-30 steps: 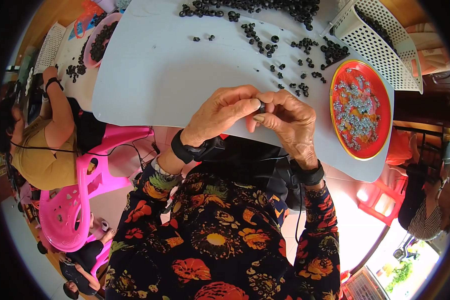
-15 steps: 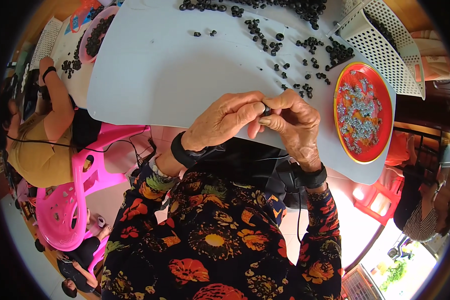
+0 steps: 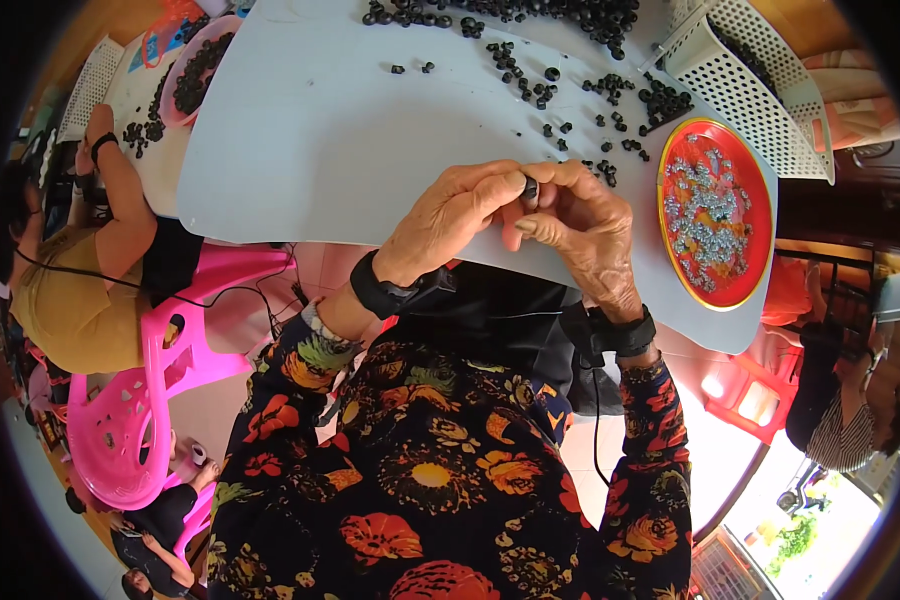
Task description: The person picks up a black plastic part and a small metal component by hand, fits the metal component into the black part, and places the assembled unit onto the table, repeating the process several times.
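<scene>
Just left of the round orange plastic dish [image 3: 760,215] of silvery bits, left hand [image 3: 450,215] and right hand [image 3: 580,225] meet over the pale table [image 3: 310,130], fingertips narrowly pinching one small black ring-shaped piece [image 3: 530,188] between them.

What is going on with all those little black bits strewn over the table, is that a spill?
They look strewn rather than spilled: small black rings lie loose across the grey table, thickest at its far edge. Both hands, left hand and right hand, pinch one black piece. The orange tray holds its silvery bits tidily.
</scene>
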A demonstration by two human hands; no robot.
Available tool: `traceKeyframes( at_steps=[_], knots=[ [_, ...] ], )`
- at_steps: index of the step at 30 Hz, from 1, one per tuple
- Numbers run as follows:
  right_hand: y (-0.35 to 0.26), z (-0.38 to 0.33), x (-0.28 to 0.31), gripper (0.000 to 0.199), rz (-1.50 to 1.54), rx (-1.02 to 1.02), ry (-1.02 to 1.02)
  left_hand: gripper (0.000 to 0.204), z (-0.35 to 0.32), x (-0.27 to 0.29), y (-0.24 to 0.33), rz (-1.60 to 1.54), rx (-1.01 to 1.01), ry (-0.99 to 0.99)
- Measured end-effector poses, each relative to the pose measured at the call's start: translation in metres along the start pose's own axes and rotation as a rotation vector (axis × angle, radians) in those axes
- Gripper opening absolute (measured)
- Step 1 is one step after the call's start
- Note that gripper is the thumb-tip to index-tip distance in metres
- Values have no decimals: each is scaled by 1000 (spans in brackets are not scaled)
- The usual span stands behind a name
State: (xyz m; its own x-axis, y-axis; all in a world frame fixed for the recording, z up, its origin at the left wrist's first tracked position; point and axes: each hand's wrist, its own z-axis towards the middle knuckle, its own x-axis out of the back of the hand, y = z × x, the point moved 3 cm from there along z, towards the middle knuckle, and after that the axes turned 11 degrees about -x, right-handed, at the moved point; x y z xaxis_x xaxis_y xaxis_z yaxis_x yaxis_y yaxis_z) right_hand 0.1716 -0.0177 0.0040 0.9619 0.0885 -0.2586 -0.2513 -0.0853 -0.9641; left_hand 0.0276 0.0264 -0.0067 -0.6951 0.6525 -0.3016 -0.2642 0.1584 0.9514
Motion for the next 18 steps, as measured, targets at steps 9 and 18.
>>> traceKeyframes(
  at_steps=[9,18],
  knots=[
    [-4,1,2,15,-105,-40,29,35,0,-5,8,188,-84,-9],
    [-48,-10,-8,12,-841,129,137,39,-2,-5,2,110,-60,-49]
  ],
)
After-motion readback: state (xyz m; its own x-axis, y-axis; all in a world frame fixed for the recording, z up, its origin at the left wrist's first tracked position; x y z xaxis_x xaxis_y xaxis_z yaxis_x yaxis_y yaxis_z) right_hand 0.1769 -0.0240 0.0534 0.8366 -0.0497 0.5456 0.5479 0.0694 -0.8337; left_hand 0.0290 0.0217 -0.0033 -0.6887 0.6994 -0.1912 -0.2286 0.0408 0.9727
